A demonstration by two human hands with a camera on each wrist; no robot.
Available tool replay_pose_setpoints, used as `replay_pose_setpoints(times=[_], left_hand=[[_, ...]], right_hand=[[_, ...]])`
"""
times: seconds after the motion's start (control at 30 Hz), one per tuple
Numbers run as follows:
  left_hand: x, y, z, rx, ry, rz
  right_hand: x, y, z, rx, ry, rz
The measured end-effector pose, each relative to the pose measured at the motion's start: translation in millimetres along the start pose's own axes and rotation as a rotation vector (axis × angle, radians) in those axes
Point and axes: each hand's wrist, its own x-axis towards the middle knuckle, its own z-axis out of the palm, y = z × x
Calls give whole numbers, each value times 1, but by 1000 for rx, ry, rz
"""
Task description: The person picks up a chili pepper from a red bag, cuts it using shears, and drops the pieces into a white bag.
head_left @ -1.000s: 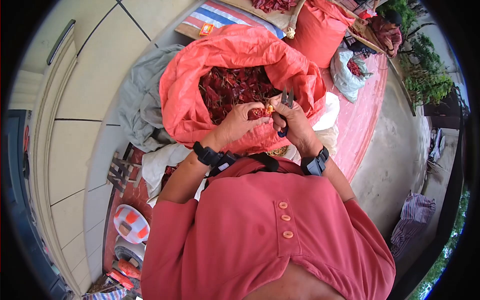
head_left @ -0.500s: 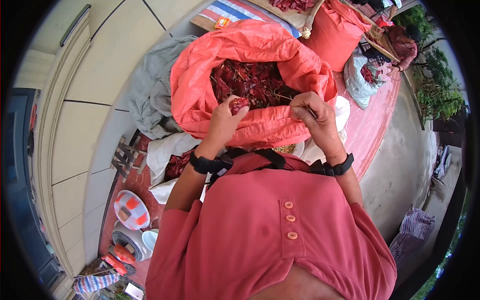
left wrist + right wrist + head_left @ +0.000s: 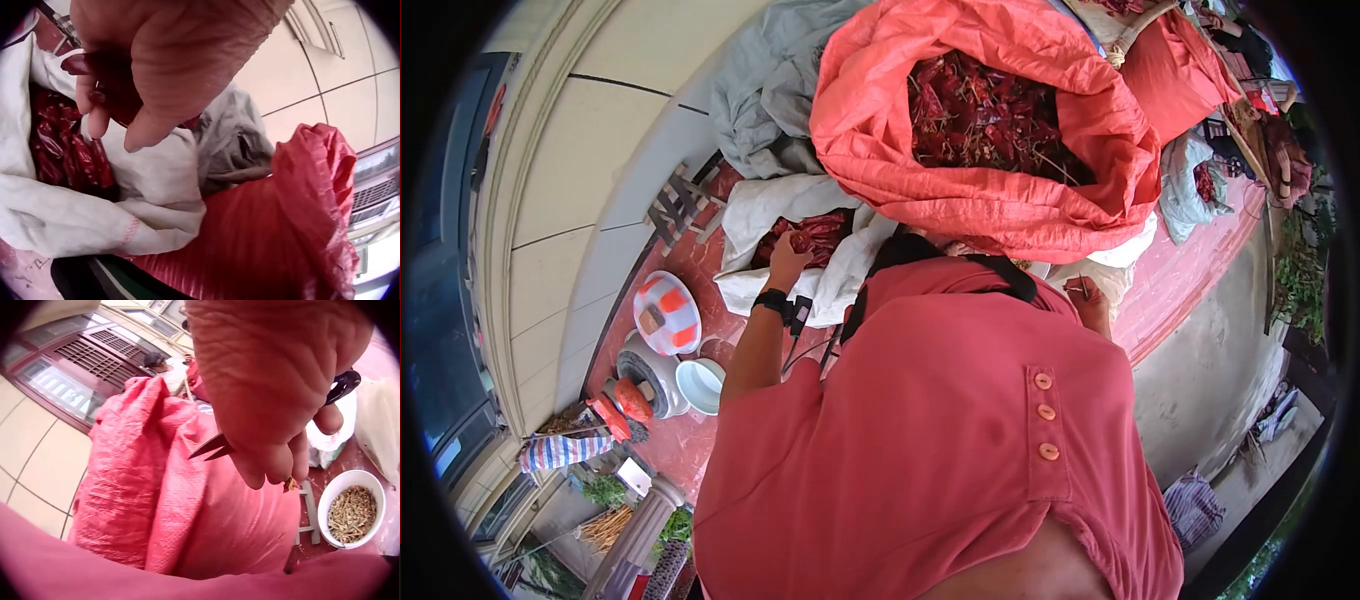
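Looking down from the head view, the left hand (image 3: pixel 790 258) is out over the white sack (image 3: pixel 745 215), right on its heap of dried chilies (image 3: pixel 812 235). The right hand (image 3: pixel 1090 295) sits low beside the big red sack (image 3: pixel 1000 205), its fingers too small to read here. Over to the left wrist view: the left hand's fingers curl down around what looks like a dark chili pod (image 3: pixel 78 62), though it's shadowed, so I can't be certain. It hangs just above the sack's soft, crumpled cloth, with glossy, wrinkled chilies packed in the fold. To do this well, I'd say the hand should open low over the heap, so the brittle pod lands inside the cloth mouth and not on the folded rim. On to the right wrist view: the right hand is clenched around small scissors (image 3: pixel 212 448). Their thin pointed blades poke out nearly together, the black loop handle sits behind the knuckles, and a yellowish stem scrap (image 3: pixel 290 483) clings at a fingertip. Below, a round white bowl (image 3: pixel 337 487) holds dry, strawlike stems, and the red sack shows as coarse woven plastic, sharply creased.
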Motion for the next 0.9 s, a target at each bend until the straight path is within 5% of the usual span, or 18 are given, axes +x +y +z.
replay_pose_setpoints(times=[0.07, 0.17, 0.23, 0.27, 0.3, 0.37, 0.47, 0.53, 0.6, 0.77, 0.9], left_hand=[[8, -29, 21, 37, 137, 90], [6, 12, 14, 362, 103, 35], [43, 4, 27, 694, -262, 305], [20, 69, 12, 34, -122, 91], [0, 145, 0, -313, -39, -77], [-5, 207, 6, -209, 252, 304], [-16, 308, -6, 50, 281, 938], [-1, 349, 23, -86, 138, 1030], [23, 370, 63, -91, -187, 886], [87, 405, 159, -39, -127, 1038], [107, 414, 191, 105, -216, 859]], right_hand=[[10, 51, -25, -140, 0, 208], [-1, 74, -28, -296, 31, 54], [-10, 95, -31, -113, 3, 149], [-14, 107, -34, -98, 18, 165], [-18, 121, -36, -82, 27, 179], [-26, 124, -36, -247, 73, 206], [-31, 105, -26, -233, 168, 259], [-36, 81, -15, -140, 181, 204], [-35, 68, -11, -140, 189, 185], [-42, 30, -9, -83, 244, 94], [-53, 13, -2, -40, 310, 22]])
